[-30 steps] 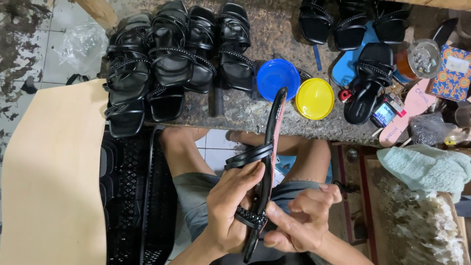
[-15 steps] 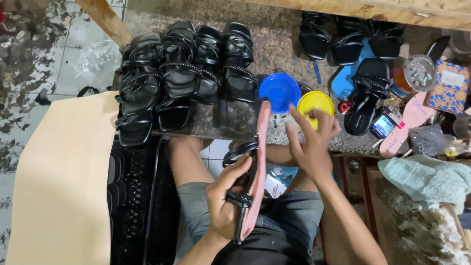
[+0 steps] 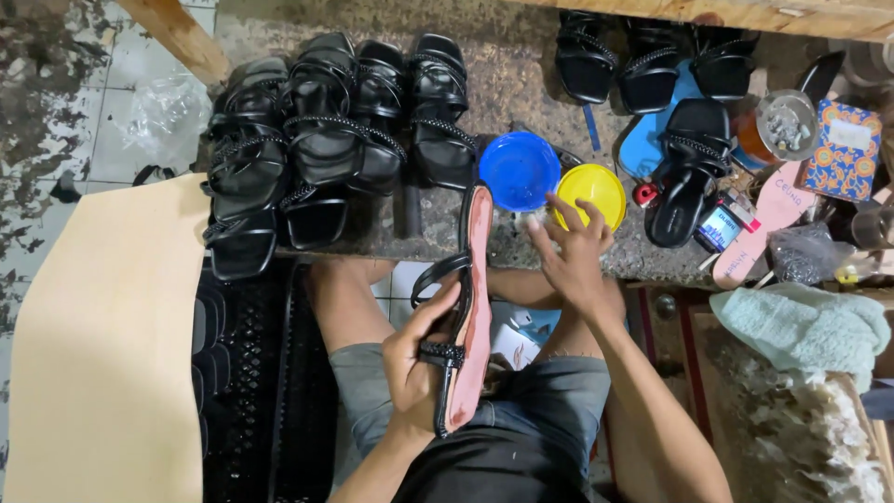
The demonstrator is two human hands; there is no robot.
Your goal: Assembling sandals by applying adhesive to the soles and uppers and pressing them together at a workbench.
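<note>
Left hand grips the black strappy sandal with pink underside over the lap, long axis pointing away toward the bench. Right hand, fingers spread, hovers at the round yellow plastic lid (blue bowl just beside it)

the left hand hides part of the sandal's straps; top-row sandals are cut off.

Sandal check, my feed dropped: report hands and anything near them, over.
Left hand gripping sandal on edge over lap. Right hand open, fingertips at yellow lid. Blue bowl beside it.
</note>
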